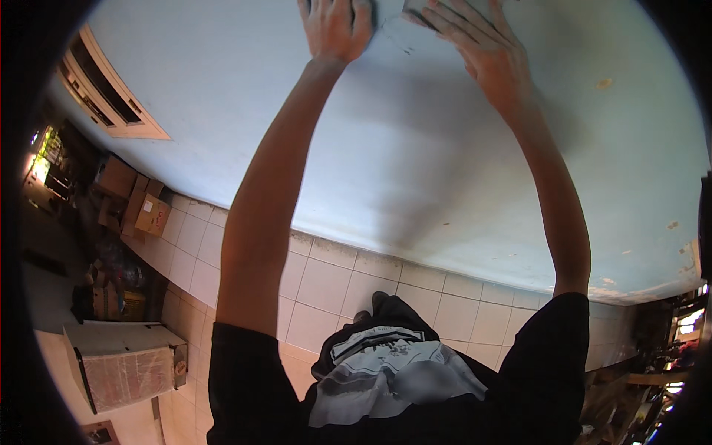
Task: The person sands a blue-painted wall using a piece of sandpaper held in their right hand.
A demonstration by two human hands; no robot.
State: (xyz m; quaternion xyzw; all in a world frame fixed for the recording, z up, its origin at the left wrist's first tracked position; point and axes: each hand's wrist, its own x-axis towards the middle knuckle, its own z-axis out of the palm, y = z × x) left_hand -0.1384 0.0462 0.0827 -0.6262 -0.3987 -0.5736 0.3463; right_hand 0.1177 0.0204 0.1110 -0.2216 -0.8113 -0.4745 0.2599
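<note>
A pale blue wall [415, 148] stretches across most of the view, and both my arms reach up along it. My left hand [335, 31] rests against the wall at the top, fingers extended, their tips cut off by the upper edge. To its right, my right hand [486, 48] holds a small grey sheet [414, 9] against the wall under its outstretched fingers. Part of the sheet is hidden by the fingers, and its exact kind cannot be made out. Between the hands, a thin dark curved mark [406, 49] shows on the wall.
A framed vent or window [111, 93] opens in the wall at the left. Cardboard boxes [152, 213] stand below it by the wall. Light tiles [322, 284] cover the floor. A plastic-wrapped white cabinet [126, 371] stands lower left; clutter [653, 393] lies lower right. Paint flakes near the wall's lower right.
</note>
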